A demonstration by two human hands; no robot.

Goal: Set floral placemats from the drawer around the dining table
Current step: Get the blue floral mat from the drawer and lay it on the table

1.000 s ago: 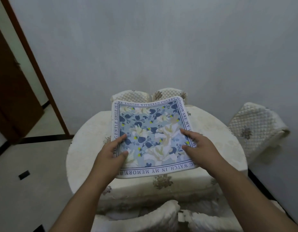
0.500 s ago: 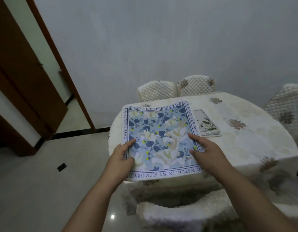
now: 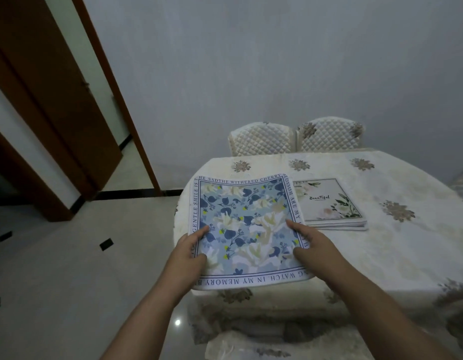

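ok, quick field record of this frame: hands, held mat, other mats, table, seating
left hand: grips the left edge of the blue floral placemat, thumb on top
right hand: grips its right edge, thumb on top
held placemat: square, text border, over the table's near-left edge; contact with the tablecloth cannot be told
other mats: stack of white floral placemats flat on the table, right of the held one
table: cream tablecloth with flower motifs
seating: two quilted chair backs at the far side

A home dining room: beyond the hands [image 3: 251, 253], a cloth-draped tabletop [image 3: 381, 183] with 2 quilted chairs [image 3: 295, 136] behind it; wooden door frames [image 3: 116, 94] left of them.
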